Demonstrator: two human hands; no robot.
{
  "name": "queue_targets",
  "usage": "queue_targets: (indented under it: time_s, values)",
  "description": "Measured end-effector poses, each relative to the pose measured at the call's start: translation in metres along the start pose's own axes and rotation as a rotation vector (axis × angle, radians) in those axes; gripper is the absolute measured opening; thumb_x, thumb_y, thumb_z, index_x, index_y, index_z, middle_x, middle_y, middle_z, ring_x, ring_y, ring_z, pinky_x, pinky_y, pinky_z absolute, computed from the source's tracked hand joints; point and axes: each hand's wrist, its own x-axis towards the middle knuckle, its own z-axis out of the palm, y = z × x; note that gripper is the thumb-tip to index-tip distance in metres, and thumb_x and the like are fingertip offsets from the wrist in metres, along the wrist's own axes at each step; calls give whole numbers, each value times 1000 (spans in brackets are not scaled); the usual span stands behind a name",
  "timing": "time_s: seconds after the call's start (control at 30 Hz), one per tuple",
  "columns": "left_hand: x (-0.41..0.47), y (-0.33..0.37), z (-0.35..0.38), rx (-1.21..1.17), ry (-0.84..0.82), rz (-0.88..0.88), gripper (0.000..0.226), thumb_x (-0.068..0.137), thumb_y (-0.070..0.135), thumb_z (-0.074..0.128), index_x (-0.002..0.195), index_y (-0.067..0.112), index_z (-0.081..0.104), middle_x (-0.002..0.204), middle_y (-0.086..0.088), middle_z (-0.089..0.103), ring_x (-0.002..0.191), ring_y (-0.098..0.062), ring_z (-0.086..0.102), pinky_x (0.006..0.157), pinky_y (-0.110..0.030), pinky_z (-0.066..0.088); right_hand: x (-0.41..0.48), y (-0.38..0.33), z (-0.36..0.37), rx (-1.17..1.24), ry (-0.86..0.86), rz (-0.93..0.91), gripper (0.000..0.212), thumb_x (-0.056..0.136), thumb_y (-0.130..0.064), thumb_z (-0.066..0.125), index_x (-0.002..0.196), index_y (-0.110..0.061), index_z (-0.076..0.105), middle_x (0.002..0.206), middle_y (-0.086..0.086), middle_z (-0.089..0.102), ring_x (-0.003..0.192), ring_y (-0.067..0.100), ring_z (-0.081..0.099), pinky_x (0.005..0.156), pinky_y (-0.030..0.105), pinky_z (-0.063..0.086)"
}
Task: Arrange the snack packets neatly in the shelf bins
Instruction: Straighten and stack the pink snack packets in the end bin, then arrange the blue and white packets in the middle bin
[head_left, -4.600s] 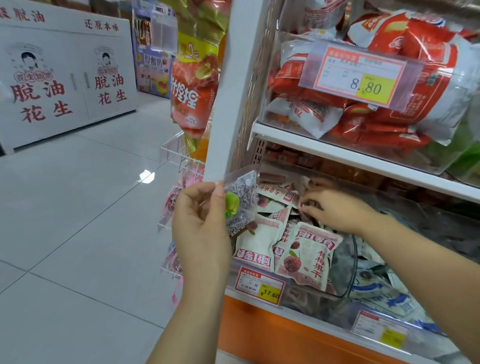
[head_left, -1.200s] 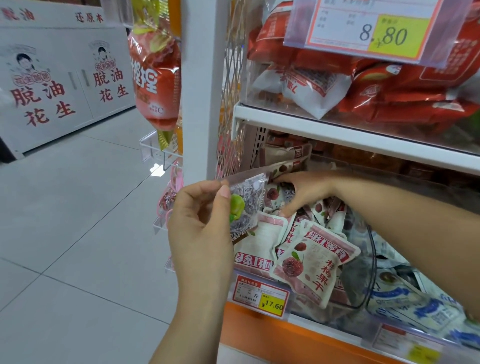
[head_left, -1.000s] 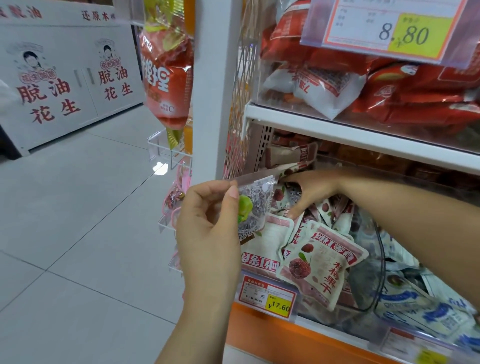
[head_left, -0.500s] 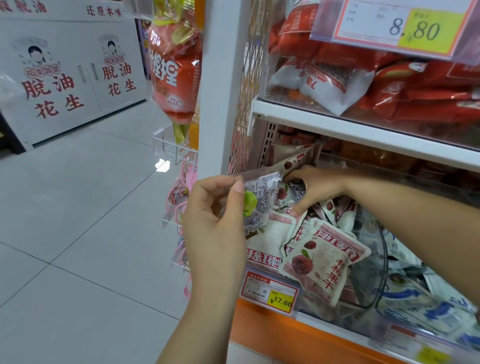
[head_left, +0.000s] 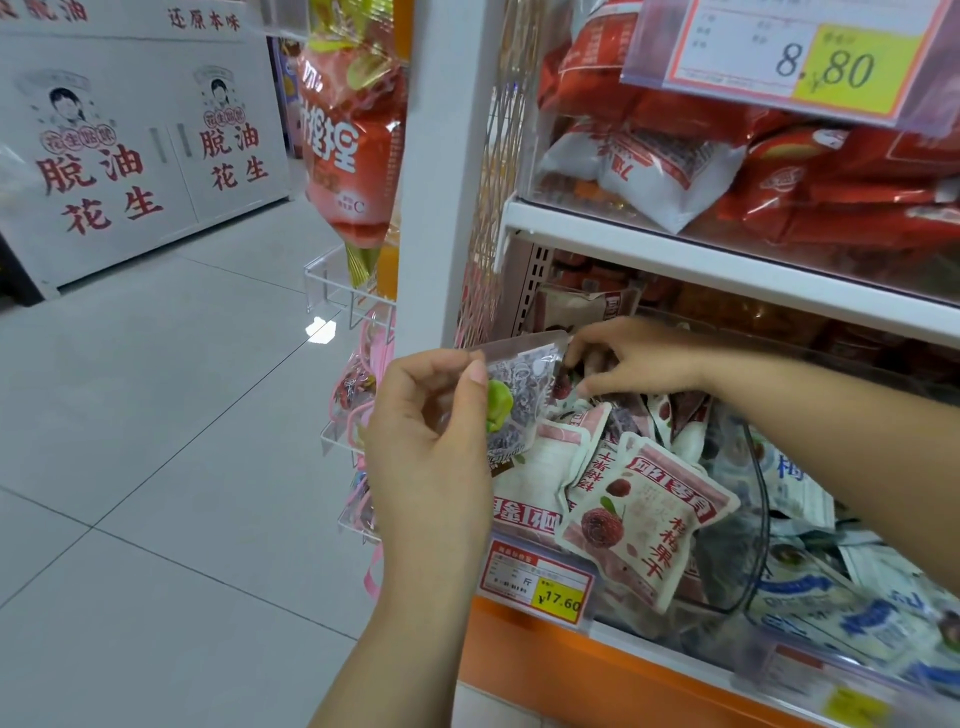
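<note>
step: slot packet into gap | left hand (head_left: 431, 447) pinches green-fruit packet (head_left: 524, 400) | right hand (head_left: 644, 358) curled in shelf bin (head_left: 727, 587), grip unclear | tip: part red-fruit packets (head_left: 644, 525), insert upright

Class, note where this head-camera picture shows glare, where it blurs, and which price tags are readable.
Head view: a bright glare spot sits on the floor tiles; the grey packet pinched by the left hand looks fairly sharp; the 17.60 price tag and the 8.80 price tag read sharply; the yellow tag at the bottom right is smeared and unreadable.
</note>
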Motion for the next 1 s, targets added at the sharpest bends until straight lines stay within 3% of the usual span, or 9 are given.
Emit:
queue_targets:
  time_s: [0.1, 0.17, 0.27, 0.4, 0.5, 0.63, 0.77, 0.87, 1.0]
  values:
    - [0, 0, 1, -8, 2, 3, 14, 89, 15, 63, 81, 26, 59, 74, 11, 66, 70, -1, 63, 64, -11, 47, -17, -10, 1, -22, 126, -40, 11, 85, -18, 65, 95, -24, 67, 83, -17, 59, 68, -6, 51, 93, 32, 42]
    - [-1, 0, 0, -2, -1, 8, 13, 89, 17, 63, 81, 26, 59, 78, 8, 67, 74, -6, 64, 65, -13, 49, -32, -17, 1, -16, 195, -73, 14, 88, -11, 60, 92, -22, 67, 90, -11, 63, 67, -4, 50, 77, 16, 44]
    - [-2, 1, -1, 22, -12, 21, 13, 89, 19, 63, 82, 29, 59, 86, 3, 69, 83, -13, 66, 73, -20, 52, -60, -23, -3, 5, 353, -57, 21, 89, -6, 54, 94, -23, 67, 89, -11, 60, 70, 4, 54, 60, 18, 38]
    - [-13, 6, -4, 30, -44, 54, 12, 90, 18, 63, 84, 28, 60, 91, -3, 69, 87, -18, 67, 79, -28, 54, -105, -28, -2, -104, 730, -326, 17, 75, 8, 62, 83, -4, 70, 82, 5, 68, 78, 22, 63, 75, 23, 47]
    - [-33, 15, -10, 18, -64, 101, 14, 92, 15, 59, 85, 27, 57, 93, -4, 67, 88, -15, 65, 79, -26, 52, -145, -33, 7, -81, 882, -346, 19, 74, 11, 60, 83, -1, 71, 83, 9, 68, 84, 21, 60, 81, 22, 47]
    - [-65, 28, -14, -62, -91, 80, 17, 97, 11, 51, 87, 24, 51, 96, -3, 67, 79, -7, 64, 71, -23, 51, -205, -37, 18, 114, 1055, -218, 24, 79, 13, 61, 87, -7, 72, 84, 0, 65, 85, 12, 60, 82, 13, 47]
    - [-97, 33, -2, -56, -148, -95, 14, 99, 17, 47, 88, 25, 47, 66, 16, 62, 56, 4, 56, 59, -25, 51, -266, -43, 26, 357, 1125, -50, 25, 83, 8, 61, 86, -14, 69, 83, -10, 62, 82, -9, 58, 76, 5, 44]
    - [-121, 29, 11, -90, -218, -312, 10, 99, 25, 48, 89, 24, 49, 53, 15, 56, 50, -2, 50, 69, -38, 51, -302, -42, 30, 638, 1197, 88, 26, 83, -1, 67, 77, -26, 66, 80, -16, 65, 80, -5, 62, 71, 7, 46]
    - [-158, 36, 36, -211, -343, -573, 20, 100, 21, 44, 81, 21, 48, 63, 3, 49, 45, -4, 46, 42, -17, 40, -337, -29, 43, 1097, 1193, 232, 26, 80, -3, 70, 74, -27, 66, 69, -15, 70, 72, 2, 64, 64, 13, 48]
